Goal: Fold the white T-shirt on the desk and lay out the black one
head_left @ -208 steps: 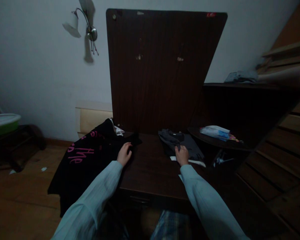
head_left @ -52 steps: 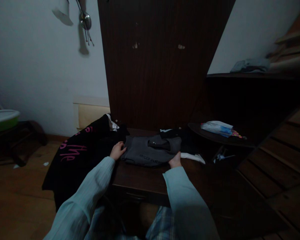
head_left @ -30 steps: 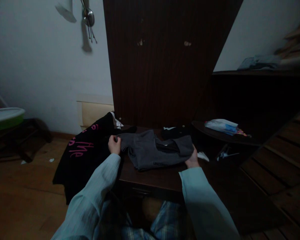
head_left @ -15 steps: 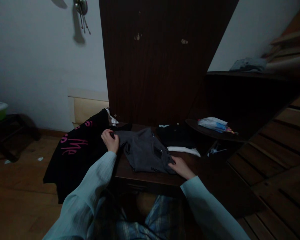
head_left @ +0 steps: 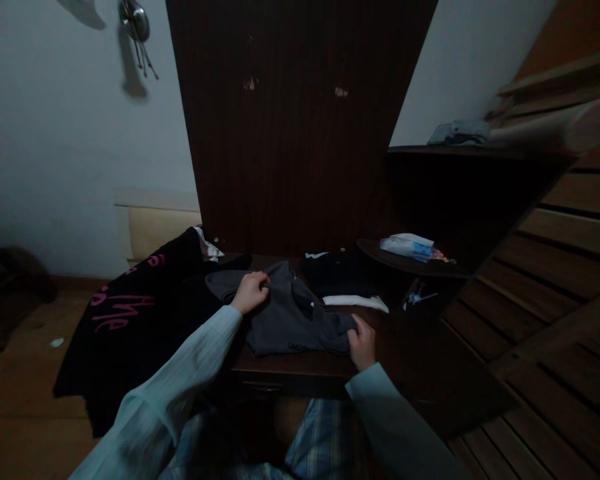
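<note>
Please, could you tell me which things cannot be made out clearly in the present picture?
All in the head view:
Lettering on the gray garment: past its first letters, lost in folds and dimness.
Garment parts behind the left grip and right grip: covered by them.
Wall lamp: cut off by the top edge.
What the packet holds: too small and blurred.

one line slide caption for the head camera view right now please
Left hand touching and right hand gripping a gray shirt on a dark desk, black clothing with pink lettering at left.
</note>
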A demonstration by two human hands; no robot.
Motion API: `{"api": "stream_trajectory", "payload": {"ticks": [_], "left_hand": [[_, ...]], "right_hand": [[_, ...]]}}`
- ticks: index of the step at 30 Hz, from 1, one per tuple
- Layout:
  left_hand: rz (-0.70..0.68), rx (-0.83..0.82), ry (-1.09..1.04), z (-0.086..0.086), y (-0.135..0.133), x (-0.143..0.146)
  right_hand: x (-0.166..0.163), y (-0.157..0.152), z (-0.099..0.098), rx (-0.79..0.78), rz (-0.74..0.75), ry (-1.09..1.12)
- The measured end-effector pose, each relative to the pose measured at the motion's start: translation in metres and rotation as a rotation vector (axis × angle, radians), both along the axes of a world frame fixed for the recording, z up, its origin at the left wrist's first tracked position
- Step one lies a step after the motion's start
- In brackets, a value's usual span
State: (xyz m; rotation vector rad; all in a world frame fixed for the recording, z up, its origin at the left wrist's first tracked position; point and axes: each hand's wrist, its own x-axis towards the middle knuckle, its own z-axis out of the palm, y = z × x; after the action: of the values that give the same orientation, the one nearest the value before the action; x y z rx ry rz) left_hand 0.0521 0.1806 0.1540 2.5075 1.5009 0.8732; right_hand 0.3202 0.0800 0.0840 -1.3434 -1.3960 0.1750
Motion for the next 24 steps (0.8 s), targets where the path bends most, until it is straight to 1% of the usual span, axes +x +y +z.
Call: {"api": "stream_trajectory", "payload": {"ticks": [2, 4, 6, 8, 10, 11, 13, 15, 17, 19, 22, 24], "left_hand": [[0.023, 0.061, -0.068, 0.012, -0.019, -0.006], [0.003, 0.062, -0.075, 0.021, -0.042, -0.013], [-0.037, 0.037, -0.041, 0.019, -0.064, -0.018], [-0.093, -0.002, 0.014, 0.004, -0.082, -0.021], [-0.148, -0.096, 0.093, -0.022, -0.094, -0.022], [-0.130, -0.134, 0.103, -0.036, -0.097, -0.023], [-0.038, -0.154, 0.037, -0.060, -0.101, -0.025], [0.017, -0.173, -0.045, -0.074, -0.102, -0.028], [0.035, -0.204, -0.093, -0.078, -0.102, -0.029], [0.064, -0.219, -0.110, -0.077, -0.102, -0.028], [0.105, -0.205, -0.106, -0.074, -0.103, -0.025], [0.105, -0.201, -0.093, -0.072, -0.105, -0.024]], "right_hand": [[0.001, -0.001, -0.001, 0.005, -0.024, 0.031], [0.002, -0.001, -0.001, -0.004, -0.036, 0.080], [0.003, 0.002, -0.001, -0.036, -0.009, 0.129], [0.002, 0.007, -0.002, -0.092, 0.066, 0.136], [-0.001, 0.011, -0.002, -0.157, 0.152, 0.091], [-0.002, 0.012, -0.003, -0.180, 0.181, 0.066], [-0.004, 0.013, -0.003, -0.201, 0.206, 0.043], [-0.005, 0.012, -0.002, -0.197, 0.205, 0.047], [-0.003, 0.010, -0.002, -0.185, 0.193, 0.056], [-0.001, 0.009, -0.001, -0.172, 0.143, 0.078], [0.003, 0.009, -0.002, -0.154, -0.001, 0.152], [0.007, 0.009, -0.002, -0.110, -0.134, 0.214]]}}
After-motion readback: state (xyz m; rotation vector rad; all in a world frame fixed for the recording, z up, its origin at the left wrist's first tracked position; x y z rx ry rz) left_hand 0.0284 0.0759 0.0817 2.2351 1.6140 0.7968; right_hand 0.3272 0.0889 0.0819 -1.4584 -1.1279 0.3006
